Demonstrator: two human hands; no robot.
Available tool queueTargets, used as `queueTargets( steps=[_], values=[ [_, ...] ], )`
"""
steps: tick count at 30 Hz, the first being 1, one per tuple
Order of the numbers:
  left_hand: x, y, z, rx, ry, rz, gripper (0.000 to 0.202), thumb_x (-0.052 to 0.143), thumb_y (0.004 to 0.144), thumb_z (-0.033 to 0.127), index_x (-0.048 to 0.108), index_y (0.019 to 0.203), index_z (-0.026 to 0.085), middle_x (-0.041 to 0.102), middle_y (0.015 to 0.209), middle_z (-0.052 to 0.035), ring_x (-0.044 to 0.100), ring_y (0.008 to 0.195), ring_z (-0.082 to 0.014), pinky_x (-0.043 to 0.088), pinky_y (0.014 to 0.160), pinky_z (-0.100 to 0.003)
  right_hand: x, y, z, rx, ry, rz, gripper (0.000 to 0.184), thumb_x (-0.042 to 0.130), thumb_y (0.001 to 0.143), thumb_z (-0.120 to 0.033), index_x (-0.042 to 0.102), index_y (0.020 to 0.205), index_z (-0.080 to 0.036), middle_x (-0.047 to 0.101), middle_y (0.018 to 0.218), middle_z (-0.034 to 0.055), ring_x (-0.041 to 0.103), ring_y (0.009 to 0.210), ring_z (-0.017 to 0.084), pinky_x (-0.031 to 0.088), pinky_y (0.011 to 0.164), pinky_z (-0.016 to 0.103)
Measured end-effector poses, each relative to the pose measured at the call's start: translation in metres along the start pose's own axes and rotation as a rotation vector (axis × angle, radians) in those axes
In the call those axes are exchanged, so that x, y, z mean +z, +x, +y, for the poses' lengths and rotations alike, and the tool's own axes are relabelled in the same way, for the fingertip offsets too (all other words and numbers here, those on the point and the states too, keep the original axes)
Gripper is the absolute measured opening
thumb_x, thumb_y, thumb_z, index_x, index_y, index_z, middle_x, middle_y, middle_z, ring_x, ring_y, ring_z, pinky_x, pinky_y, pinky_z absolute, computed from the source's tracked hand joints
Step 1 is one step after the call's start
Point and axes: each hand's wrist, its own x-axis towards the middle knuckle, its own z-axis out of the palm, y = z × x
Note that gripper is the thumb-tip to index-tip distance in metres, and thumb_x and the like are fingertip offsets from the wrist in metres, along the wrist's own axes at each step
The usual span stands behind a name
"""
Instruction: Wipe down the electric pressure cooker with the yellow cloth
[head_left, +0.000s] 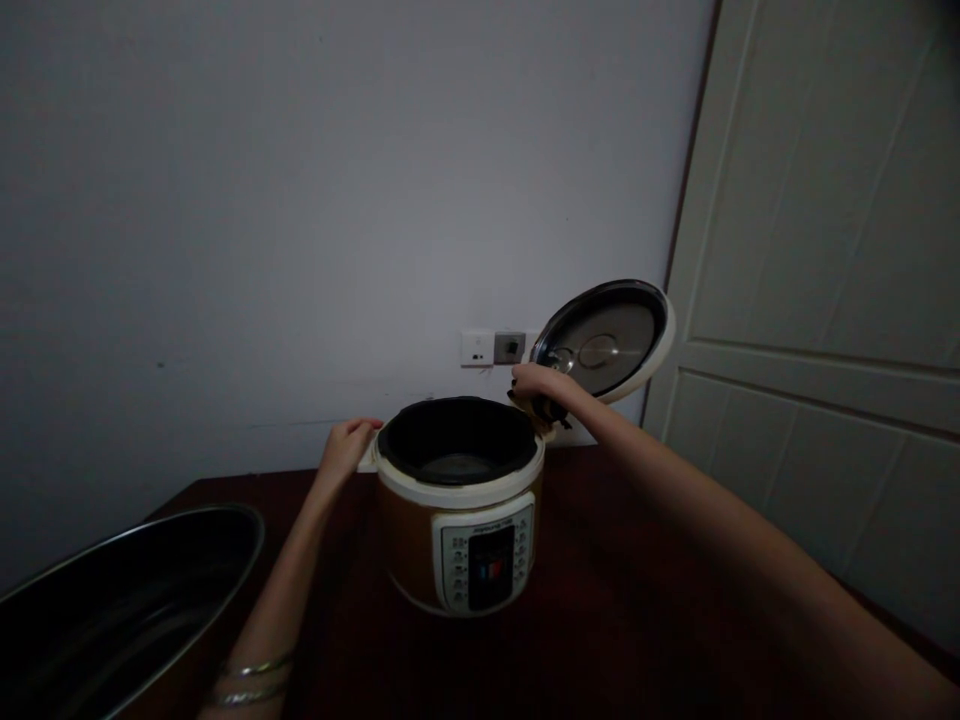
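Note:
An electric pressure cooker point(409, 540) with a golden-brown body, a white rim and a front control panel stands upright on the dark red table. Its dark inner pot point(457, 465) looks bare inside. The round lid point(607, 340) is raised and leans out to the right, its metal underside facing me. My left hand point(351, 445) is closed on the white side handle at the cooker's left. My right hand point(538, 385) is closed at the lid's lower edge, near the hinge. Its fingertips are partly hidden, and a small black part shows beneath them.
At the lower left is a large dark pan point(255, 530) with a metal rim, partly out of view. Wall sockets point(477, 349) sit behind the cooker. A pale panelled door point(817, 300) stands to the right. The dark red table point(600, 600) meets the wall behind.

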Motion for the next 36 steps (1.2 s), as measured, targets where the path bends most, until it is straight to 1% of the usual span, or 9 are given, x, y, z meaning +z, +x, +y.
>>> queueTargets(
  steps=[4,10,13,18,20,24,29,32,36],
  values=[
    [0.0,-0.002,0.003,-0.007,-0.003,0.001,0.029,0.049,0.058,0.033,0.071,0.067,0.017,0.073,0.078,-0.0079,0.065,0.084,-0.0265,0.047,0.078,-0.035,0.0,0.001,0.0,0.007,-0.026,0.038,0.032,0.059,0.088,-0.032,0.058,0.112,-0.012,0.062,0.113,0.0106,0.061,0.099,0.021,0.052,0.083,0.039],
    [0.0,0.0,0.0,0.005,0.023,0.001,0.03,0.049,0.058,0.035,0.071,0.069,0.018,0.073,0.078,-0.0076,0.064,0.082,-0.0262,0.047,0.077,-0.034,-0.003,-0.002,-0.003,-0.011,-0.035,0.034,0.042,0.067,0.074,-0.017,0.062,0.113,-0.006,0.064,0.111,0.0234,0.062,0.103,0.031,0.052,0.077,0.033],
    [0.0,0.0,-0.001,0.027,0.031,0.005,0.03,0.048,0.059,0.035,0.071,0.068,0.018,0.072,0.078,-0.0082,0.064,0.083,-0.0262,0.047,0.079,-0.035,-0.006,-0.01,-0.007,-0.029,-0.054,-0.028,0.039,0.068,0.067,-0.013,0.067,0.105,-0.005,0.068,0.104,0.0219,0.064,0.098,0.032,0.053,0.074,0.033],
    [0.0,-0.001,0.001,0.013,0.023,-0.001,0.032,0.047,0.057,0.036,0.071,0.068,0.017,0.072,0.081,-0.0102,0.064,0.087,-0.0275,0.047,0.081,-0.036,-0.017,-0.027,-0.015,-0.042,-0.11,-0.15,0.022,0.07,0.059,-0.009,0.073,0.081,-0.007,0.072,0.081,0.0152,0.068,0.084,0.03,0.054,0.071,0.036],
    [0.0,-0.002,0.002,0.002,0.021,-0.009,0.033,0.047,0.057,0.037,0.071,0.069,0.017,0.072,0.083,-0.0103,0.064,0.087,-0.0274,0.047,0.081,-0.036,-0.022,-0.029,-0.016,-0.042,-0.132,-0.161,0.021,0.07,0.058,-0.009,0.073,0.079,-0.007,0.072,0.081,0.0155,0.068,0.084,0.031,0.054,0.073,0.037],
    [0.0,-0.002,0.002,0.015,0.03,-0.004,0.035,0.047,0.056,0.039,0.07,0.069,0.017,0.072,0.083,-0.0099,0.064,0.087,-0.0261,0.047,0.081,-0.035,-0.024,-0.022,-0.013,-0.062,-0.152,-0.086,0.035,0.068,0.062,-0.011,0.07,0.097,-0.005,0.07,0.096,0.02,0.065,0.095,0.034,0.053,0.077,0.039],
    [0.001,0.0,-0.002,0.013,0.007,-0.007,0.036,0.047,0.057,0.04,0.071,0.071,0.016,0.073,0.081,-0.009,0.065,0.083,-0.0249,0.048,0.077,-0.033,-0.011,-0.009,-0.006,-0.076,-0.139,0.057,0.047,0.064,0.07,-0.017,0.06,0.117,-0.009,0.063,0.114,0.022,0.061,0.106,0.033,0.051,0.08,0.037],
    [0.0,0.0,-0.001,-0.008,0.01,-0.001,0.035,0.048,0.056,0.039,0.071,0.071,0.016,0.073,0.081,-0.0089,0.065,0.083,-0.0255,0.048,0.076,-0.034,-0.002,-0.004,-0.003,-0.061,-0.123,0.11,0.047,0.059,0.076,-0.02,0.057,0.121,-0.009,0.062,0.116,0.0223,0.06,0.107,0.032,0.052,0.079,0.036],
    [-0.001,-0.001,0.001,-0.006,-0.002,-0.004,0.035,0.049,0.056,0.038,0.071,0.071,0.016,0.073,0.08,-0.0086,0.065,0.083,-0.0261,0.048,0.076,-0.034,0.004,-0.003,-0.002,-0.067,-0.12,0.077,0.046,0.062,0.074,-0.021,0.059,0.118,-0.01,0.063,0.114,0.0212,0.062,0.103,0.031,0.053,0.076,0.034]
  ],
)
